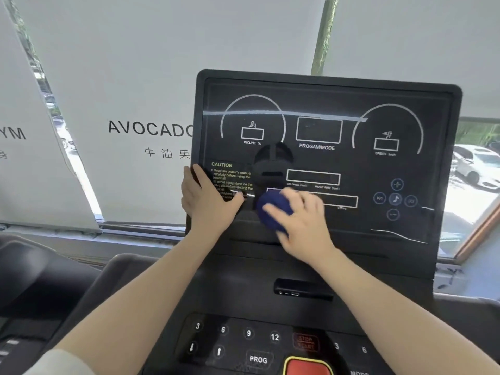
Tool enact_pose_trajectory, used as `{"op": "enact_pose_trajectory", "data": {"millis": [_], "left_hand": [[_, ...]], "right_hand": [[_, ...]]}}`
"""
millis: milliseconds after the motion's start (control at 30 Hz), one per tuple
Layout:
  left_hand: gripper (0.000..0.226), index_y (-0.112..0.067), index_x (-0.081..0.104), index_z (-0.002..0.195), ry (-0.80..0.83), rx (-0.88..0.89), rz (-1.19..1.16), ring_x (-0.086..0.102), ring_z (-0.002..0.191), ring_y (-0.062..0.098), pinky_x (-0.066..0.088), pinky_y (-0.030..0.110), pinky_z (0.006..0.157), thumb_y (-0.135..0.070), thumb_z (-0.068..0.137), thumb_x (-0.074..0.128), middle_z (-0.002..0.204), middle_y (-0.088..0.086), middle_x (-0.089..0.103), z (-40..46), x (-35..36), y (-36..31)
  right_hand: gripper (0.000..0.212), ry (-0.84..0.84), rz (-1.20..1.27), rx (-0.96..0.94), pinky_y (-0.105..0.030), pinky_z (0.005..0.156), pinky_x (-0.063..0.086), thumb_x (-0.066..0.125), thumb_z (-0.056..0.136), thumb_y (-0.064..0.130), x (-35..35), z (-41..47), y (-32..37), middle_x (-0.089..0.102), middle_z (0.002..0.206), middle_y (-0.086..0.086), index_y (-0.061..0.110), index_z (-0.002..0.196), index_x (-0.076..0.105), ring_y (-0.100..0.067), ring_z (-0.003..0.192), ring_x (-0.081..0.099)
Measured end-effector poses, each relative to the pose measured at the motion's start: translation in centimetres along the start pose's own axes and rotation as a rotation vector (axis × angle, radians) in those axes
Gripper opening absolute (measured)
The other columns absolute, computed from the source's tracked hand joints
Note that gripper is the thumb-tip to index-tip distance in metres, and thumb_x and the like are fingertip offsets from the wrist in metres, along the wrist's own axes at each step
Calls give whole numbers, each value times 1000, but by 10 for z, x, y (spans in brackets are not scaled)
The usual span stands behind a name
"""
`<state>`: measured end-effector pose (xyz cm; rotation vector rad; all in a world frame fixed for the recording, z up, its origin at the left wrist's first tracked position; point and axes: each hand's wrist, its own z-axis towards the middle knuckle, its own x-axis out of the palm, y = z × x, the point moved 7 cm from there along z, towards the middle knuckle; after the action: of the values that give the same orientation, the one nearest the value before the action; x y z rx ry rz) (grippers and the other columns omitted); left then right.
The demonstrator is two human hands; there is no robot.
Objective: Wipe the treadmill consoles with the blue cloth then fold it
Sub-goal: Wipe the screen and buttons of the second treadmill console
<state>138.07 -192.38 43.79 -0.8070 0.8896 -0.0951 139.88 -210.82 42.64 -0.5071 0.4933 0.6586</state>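
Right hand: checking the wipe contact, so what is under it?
Under the right hand sits a bunched dark blue cloth, pressed on the black treadmill console panel. Cloth and hand cover part of a white-outlined display box.

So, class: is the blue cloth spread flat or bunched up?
Bunched up: the blue cloth shows as a rounded wad under the right hand, pressed on the console.

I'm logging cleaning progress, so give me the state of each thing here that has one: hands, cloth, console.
left hand: fingers straight, resting on the console's left edge
right hand: pressing the bunched cloth against the screen
blue cloth: bunched, not folded
console screen: displays dark, glare streaks across it
red button: partly cut off by the frame edge, untouched
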Motion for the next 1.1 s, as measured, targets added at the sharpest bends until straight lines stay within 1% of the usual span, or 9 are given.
{"op": "enact_pose_trajectory", "data": {"millis": [67,133,400,467,600,733,967,1033,1100], "left_hand": [[105,-10,-2,148,-9,19,15,-2,143,29,6,44,114,-46,77,66,156,13,-9,-10,4,-7],[106,-11,-2,148,-8,46,43,-6,143,29,2,44,114,-49,77,65,155,14,-14,-17,8,-13],[117,-12,-7,148,12,124,130,-7,143,29,2,43,116,-63,71,65,155,11,-18,-26,11,-43],[122,-9,-9,147,13,142,123,-5,144,29,3,42,116,-63,69,68,155,12,-16,-27,14,-49],[128,-6,-9,147,-2,223,168,-2,144,29,7,42,116,-65,64,69,156,14,-12,-29,19,-63],[125,-8,-7,147,16,301,217,-6,144,30,3,44,115,-67,65,66,156,12,-14,-28,27,-81],[121,-13,-6,148,-49,468,407,-13,143,29,-2,47,114,-72,66,61,155,10,-17,-9,22,-118],[123,-12,-8,148,-61,501,466,-13,143,30,-4,47,114,-71,65,62,155,11,-16,-5,22,-125],[122,-11,-7,148,-54,535,519,-11,143,29,-3,47,114,-70,67,62,156,11,-12,-4,26,-127]], "right_hand": [[50,66,-3,-148,-41,85,30,61,61,25,-2,-7,3,41,126,-11,26,111,65,-32,95,41],[49,78,-15,-143,-40,83,31,57,63,26,-6,3,-14,48,124,-12,27,111,64,-31,92,42],[43,-120,-82,483,-45,78,42,62,72,20,-44,36,-109,51,126,-20,24,115,63,-42,94,49],[46,-124,-65,392,-44,80,41,56,69,19,-35,26,-89,49,127,-19,24,114,63,-39,97,46],[45,-1,-83,-1,-42,86,33,47,70,21,-26,13,-64,47,127,-12,26,112,62,-34,97,42],[43,-2,-113,219,-42,78,37,52,71,22,-43,53,-109,53,123,-17,26,111,64,-38,91,49],[41,-34,-110,574,-42,80,36,56,86,24,-58,87,-167,41,136,-21,28,127,55,-43,103,45],[43,-67,-79,529,-42,74,39,63,78,23,-51,82,-146,48,128,-24,24,121,59,-43,94,48],[48,-67,-94,307,-41,70,40,65,71,26,-40,75,-115,52,122,-23,23,118,61,-41,88,50]]}}
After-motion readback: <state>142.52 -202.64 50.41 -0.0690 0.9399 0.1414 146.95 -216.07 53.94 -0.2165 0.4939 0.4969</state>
